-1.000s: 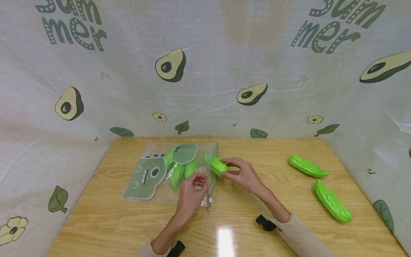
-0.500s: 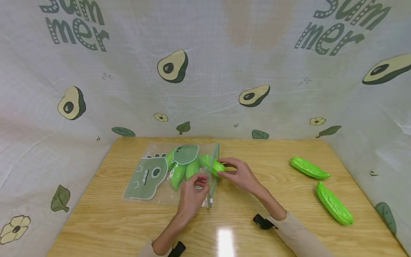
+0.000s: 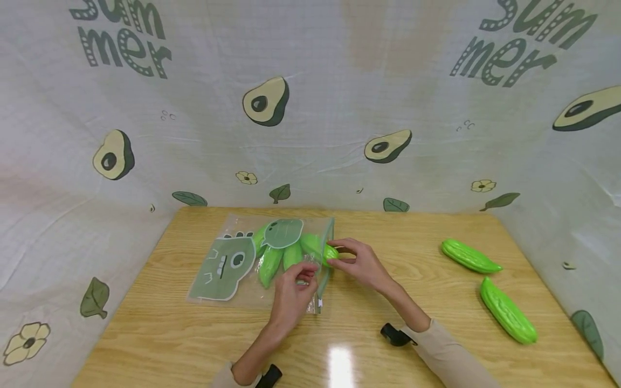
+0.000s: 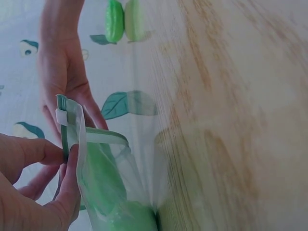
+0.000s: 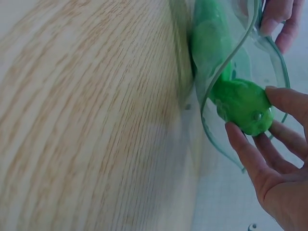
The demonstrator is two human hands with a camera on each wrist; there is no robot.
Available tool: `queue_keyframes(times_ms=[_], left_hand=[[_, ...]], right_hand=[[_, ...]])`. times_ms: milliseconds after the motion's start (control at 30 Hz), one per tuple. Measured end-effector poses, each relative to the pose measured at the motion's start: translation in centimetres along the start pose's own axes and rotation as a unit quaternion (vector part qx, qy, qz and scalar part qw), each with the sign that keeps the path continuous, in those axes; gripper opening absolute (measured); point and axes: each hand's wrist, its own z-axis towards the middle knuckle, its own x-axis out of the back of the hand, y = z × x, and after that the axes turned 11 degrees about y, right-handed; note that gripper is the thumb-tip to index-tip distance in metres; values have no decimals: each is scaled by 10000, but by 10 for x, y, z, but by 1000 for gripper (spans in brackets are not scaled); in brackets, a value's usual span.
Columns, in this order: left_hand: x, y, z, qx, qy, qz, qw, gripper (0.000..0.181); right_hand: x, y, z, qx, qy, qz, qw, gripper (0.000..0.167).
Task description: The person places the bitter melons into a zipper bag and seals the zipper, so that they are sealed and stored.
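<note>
A clear zip bag [image 3: 252, 299] with a green dinosaur print lies on the table, several green bumpy pods [image 3: 270, 265] inside it. My left hand [image 3: 291, 293] pinches the bag's open edge near the white slider, as the left wrist view shows at the zip strip [image 4: 63, 132]. At the bag's mouth, my right hand [image 3: 364, 264] holds the end of another green pod [image 3: 331, 254] between thumb and fingers. Most of that pod is inside the bag; in the right wrist view its rounded end [image 5: 245, 106] sits between the fingertips at the opening.
Two more green pods, one [image 3: 470, 256] farther back and one [image 3: 508, 311] nearer, lie on the right side of the wooden table [image 3: 412, 231]. A white cloth [image 3: 315, 108] printed with avocados and leaves stands behind the table and at its sides.
The pod in my right hand has slid leftward, deeper into the bag, and the right hand has moved slightly left with it. My left hand keeps its pinch on the bag's edge.
</note>
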Motion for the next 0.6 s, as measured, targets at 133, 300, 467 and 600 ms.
queue_keyframes(times_ms=[133,300,467,600], left_hand=[[0,-1,0,-54,9,36,10000,23],[0,-2,0,-45,-38,78,10000,23],[1,-2,0,0,-101,35,9999,23],[1,-2,0,-19,-111,-12,9999,24]], right_hand=[[-1,1,0,-41,-33,59,10000,43],[-3,2,1,-73,-55,83,9999,43],[-5,4,1,-68,-3,-44,10000,44],[-8,5,3,-113,-4,-56,9999,44]])
